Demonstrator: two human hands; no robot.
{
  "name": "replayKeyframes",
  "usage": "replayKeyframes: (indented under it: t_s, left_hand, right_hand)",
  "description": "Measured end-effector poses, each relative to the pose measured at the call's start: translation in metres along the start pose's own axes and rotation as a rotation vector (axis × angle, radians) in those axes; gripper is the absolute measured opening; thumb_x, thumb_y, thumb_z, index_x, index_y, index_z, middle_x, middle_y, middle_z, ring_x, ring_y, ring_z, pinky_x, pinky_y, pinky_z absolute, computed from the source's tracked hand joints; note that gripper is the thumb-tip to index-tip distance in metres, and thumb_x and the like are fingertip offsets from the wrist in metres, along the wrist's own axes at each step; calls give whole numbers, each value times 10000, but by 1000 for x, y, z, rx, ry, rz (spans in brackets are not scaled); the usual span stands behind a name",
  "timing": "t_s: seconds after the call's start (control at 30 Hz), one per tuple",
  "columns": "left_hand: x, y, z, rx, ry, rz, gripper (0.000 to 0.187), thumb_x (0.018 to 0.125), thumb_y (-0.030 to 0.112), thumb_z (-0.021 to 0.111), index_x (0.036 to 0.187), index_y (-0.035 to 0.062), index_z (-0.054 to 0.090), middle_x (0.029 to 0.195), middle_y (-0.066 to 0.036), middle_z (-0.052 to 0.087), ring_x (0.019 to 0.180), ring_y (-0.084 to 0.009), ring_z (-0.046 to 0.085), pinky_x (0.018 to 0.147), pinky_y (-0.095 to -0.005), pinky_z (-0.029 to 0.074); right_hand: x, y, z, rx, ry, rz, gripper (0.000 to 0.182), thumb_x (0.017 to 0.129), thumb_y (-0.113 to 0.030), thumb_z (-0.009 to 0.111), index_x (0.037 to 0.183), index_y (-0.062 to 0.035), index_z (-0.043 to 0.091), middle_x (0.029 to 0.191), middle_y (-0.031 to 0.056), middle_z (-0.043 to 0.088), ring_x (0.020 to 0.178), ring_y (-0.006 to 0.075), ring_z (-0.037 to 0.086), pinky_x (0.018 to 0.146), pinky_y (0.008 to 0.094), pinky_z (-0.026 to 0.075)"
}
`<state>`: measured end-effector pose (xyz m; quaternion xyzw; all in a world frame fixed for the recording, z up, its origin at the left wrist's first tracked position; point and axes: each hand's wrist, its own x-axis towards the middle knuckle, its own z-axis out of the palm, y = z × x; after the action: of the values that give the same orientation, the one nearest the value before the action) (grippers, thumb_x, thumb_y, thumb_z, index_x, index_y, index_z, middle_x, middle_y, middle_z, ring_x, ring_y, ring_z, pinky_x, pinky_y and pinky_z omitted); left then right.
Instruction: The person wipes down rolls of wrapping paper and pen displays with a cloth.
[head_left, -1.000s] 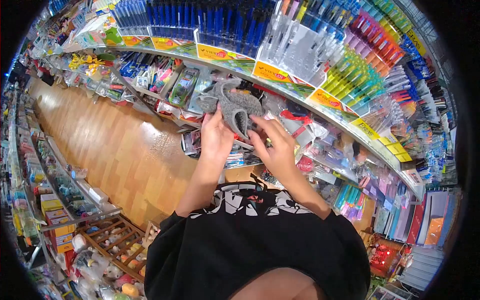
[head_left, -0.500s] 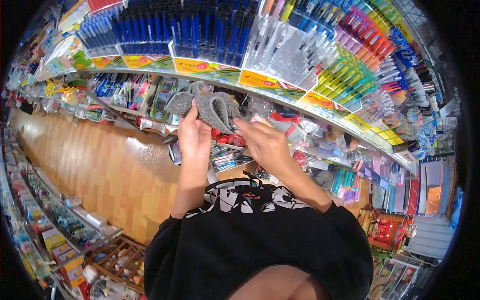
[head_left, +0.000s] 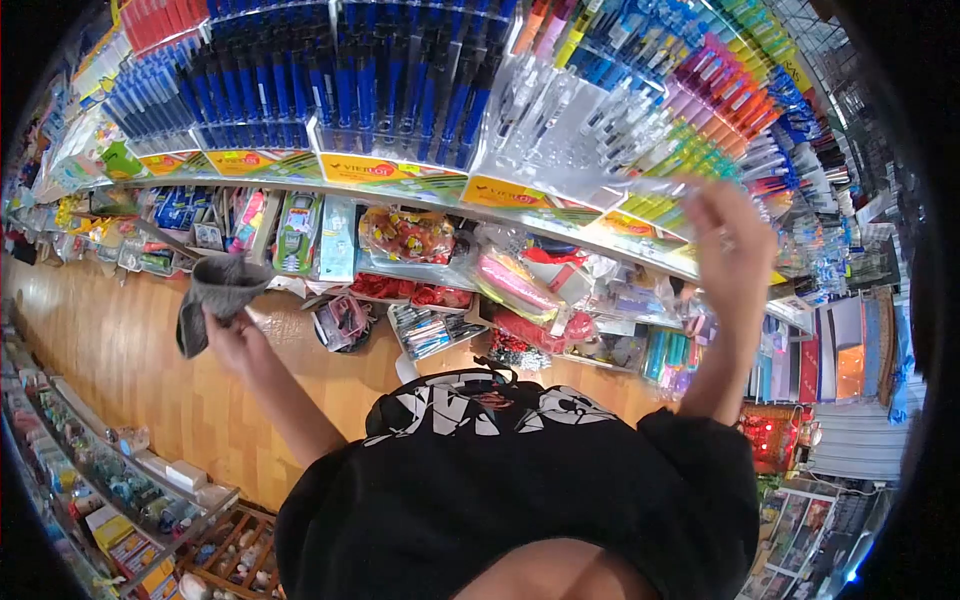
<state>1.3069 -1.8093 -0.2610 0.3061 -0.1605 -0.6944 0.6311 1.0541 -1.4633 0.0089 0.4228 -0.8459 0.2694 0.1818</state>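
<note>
My left hand (head_left: pixel 238 342) is closed on a grey cloth (head_left: pixel 228 284), out to the left above the wooden floor. The cloth hangs folded, with its upper part gathered open like a cup. My right hand (head_left: pixel 735 245) is raised on the right, in front of the pen display, and blurred by motion. Its fingers are bent together near a pale, see-through streak (head_left: pixel 640 185) over the display's front edge. What that streak is cannot be made out. Behind it stand clear-bodied pens (head_left: pixel 535 95) and yellow-green pens (head_left: pixel 670 150).
Blue pens (head_left: pixel 400 90) fill the rack's left side above yellow labels (head_left: pixel 375 170). Below the shelf edge lie a green toy car in a box (head_left: pixel 297 235), a patterned bag (head_left: pixel 405 235) and a tray of pens (head_left: pixel 435 330). Another shelf (head_left: pixel 130 480) runs along the lower left.
Both hands were together on the grey cloth at the centre. The left has carried it left and down; the right has let go and moved right and up to the pen display.
</note>
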Motion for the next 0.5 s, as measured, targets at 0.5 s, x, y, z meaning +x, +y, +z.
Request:
replayKeyframes:
  t_s: [0.5]
  left_hand:
    - [-16, -7, -46, -37, 262, -160, 289, 851, 152, 472, 1060, -47, 482, 1058, -145, 536, 944, -236, 530, 811, -344, 460]
  right_hand:
    - [110, 38, 16, -267, -442, -395, 131, 760, -60, 489, 840, 18, 557, 793, 156, 565, 761, 327, 532, 675, 364, 419]
